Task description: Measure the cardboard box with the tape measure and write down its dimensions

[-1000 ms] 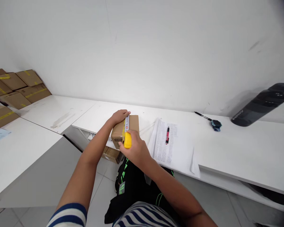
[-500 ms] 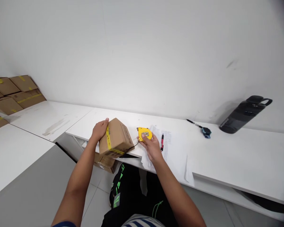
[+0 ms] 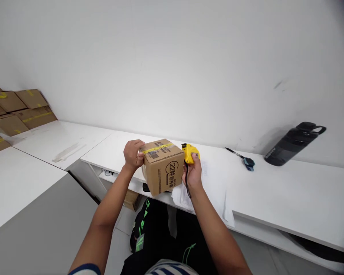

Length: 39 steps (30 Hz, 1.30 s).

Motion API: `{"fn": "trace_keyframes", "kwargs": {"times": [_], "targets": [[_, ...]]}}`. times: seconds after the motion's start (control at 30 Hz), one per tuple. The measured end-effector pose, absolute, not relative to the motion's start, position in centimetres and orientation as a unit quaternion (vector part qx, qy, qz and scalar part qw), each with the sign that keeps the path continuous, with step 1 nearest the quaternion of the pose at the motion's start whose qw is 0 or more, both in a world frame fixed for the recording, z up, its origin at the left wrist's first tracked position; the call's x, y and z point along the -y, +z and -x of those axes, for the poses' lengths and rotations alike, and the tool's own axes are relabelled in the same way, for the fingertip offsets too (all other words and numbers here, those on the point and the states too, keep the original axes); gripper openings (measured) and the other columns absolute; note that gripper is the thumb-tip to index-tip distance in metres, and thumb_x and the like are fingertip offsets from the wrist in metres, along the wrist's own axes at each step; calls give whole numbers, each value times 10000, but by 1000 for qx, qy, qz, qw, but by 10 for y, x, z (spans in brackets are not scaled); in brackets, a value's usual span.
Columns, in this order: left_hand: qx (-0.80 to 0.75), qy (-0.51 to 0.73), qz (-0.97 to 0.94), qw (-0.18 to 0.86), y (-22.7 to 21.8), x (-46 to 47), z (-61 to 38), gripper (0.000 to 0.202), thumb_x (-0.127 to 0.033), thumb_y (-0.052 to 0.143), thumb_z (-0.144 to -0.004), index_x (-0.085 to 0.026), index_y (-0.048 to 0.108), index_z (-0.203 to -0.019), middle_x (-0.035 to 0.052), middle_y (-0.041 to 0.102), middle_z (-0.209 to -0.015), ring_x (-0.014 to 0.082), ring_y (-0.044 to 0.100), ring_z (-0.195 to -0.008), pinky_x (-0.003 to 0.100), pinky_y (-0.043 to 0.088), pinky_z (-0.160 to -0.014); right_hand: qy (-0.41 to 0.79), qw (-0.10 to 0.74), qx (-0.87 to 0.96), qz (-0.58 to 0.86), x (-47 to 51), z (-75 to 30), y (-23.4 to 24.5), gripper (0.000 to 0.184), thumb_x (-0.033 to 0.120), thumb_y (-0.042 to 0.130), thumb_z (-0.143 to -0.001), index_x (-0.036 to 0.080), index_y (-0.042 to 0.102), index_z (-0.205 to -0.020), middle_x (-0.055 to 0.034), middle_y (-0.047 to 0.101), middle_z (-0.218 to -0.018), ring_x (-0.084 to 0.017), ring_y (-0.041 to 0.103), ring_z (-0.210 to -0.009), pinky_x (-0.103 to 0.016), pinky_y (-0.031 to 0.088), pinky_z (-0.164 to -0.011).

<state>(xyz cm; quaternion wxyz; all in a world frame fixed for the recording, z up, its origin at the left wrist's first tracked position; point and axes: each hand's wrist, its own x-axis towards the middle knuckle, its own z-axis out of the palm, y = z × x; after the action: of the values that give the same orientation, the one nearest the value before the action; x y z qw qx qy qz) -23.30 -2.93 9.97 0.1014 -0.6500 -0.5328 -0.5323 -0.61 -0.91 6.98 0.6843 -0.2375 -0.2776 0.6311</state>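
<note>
In the middle of the frame, the left hand (image 3: 133,153) grips the left side of a small cardboard box (image 3: 163,168), with the fingers curled over its top left edge. The box is tilted, one corner pointing down past the front edge of the white surface (image 3: 278,187). A strip of yellow tape runs across its top and a round printed mark shows on the face turned to the camera.

Just right of the box, the right hand (image 3: 191,175) holds a yellow tape measure (image 3: 190,152), the fingers closed around its case at the level of the box's upper right corner. A black cord (image 3: 186,183) hangs from the case down along the wrist.

Sheets of paper (image 3: 215,187) lie on the surface below and to the right of that hand. Further right, near the wall, lie a pen (image 3: 234,153) and a small blue object (image 3: 249,162), and a dark bottle (image 3: 294,144) lies beyond them. A stack of cardboard boxes (image 3: 15,110) sits at the upper left of the frame. Another brown box (image 3: 130,199) stands on the floor under the surface.
</note>
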Motion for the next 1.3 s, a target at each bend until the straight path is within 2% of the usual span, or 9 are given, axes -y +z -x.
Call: {"fn": "trace_keyframes", "kwargs": {"times": [0.1,0.23,0.33,0.5,0.63,0.73,0.97,1.17,1.3], "targets": [[568,-525,634,-6,94,12,222,589,-629,348,-893,-192,665,-1127,141,629,-1242,279,534,-1207,408,373,-1048,588,727,265,235,9,0,58,448,444,649,-761,212,561,-1133,-4,679,-963,-136,671,-795,-292,563,-765],[556,-528,533,-358,86,8,222,644,-681,396,-866,-171,661,-1157,124,696,-1140,290,614,-1104,402,467,-939,554,702,324,308,14,-2,36,523,438,704,-721,230,507,-1159,-13,648,-1041,-145,655,-834,-345,557,-798],[488,-543,466,-501,87,20,228,710,-731,382,-848,-180,647,-1210,121,702,-1152,293,634,-1089,388,493,-919,479,660,442,374,9,-8,44,552,495,701,-714,200,527,-1147,-49,642,-1058,-181,632,-888,-380,548,-807],[492,-556,453,-493,82,38,220,772,-453,773,-716,-244,477,-1398,111,564,-1384,270,625,-1140,370,499,-966,311,570,662,373,-17,-3,109,535,512,673,-744,195,558,-1159,-74,648,-1109,-203,616,-941,-357,510,-833],[476,-591,448,-471,74,38,212,861,-391,794,-703,-241,380,-1443,142,539,-1402,263,618,-1160,398,488,-996,202,346,838,369,-31,33,150,478,479,605,-799,227,557,-1202,-51,699,-975,-228,639,-829,-341,480,-721],[467,-621,447,-444,73,38,209,794,-368,797,-692,-237,451,-1395,125,559,-1385,266,592,-1197,392,463,-1021,128,256,900,329,-35,60,158,477,439,556,-835,210,531,-1252,-72,712,-1005,-243,644,-846,-318,450,-695],[484,-602,493,-401,75,48,200,529,-424,686,-789,-198,608,-1260,91,648,-1265,286,591,-1171,407,445,-1015,91,224,920,308,-37,58,159,461,420,569,-839,214,540,-1251,-67,722,-1020,-226,649,-851,-297,435,-702],[519,-619,438,-393,68,49,199,837,-434,731,-751,-235,341,-1464,144,554,-1381,267,586,-1196,398,451,-1004,99,234,925,283,-35,61,155,448,418,547,-865,219,515,-1265,-51,716,-1054,-219,652,-877,-287,435,-705],[514,-626,441,-387,68,51,196,751,-437,731,-745,-218,445,-1404,130,605,-1326,267,615,-1147,386,472,-974,61,188,938,285,-32,68,162,422,381,566,-844,188,544,-1218,-85,719,-994,-231,645,-832,-282,405,-647]]}}
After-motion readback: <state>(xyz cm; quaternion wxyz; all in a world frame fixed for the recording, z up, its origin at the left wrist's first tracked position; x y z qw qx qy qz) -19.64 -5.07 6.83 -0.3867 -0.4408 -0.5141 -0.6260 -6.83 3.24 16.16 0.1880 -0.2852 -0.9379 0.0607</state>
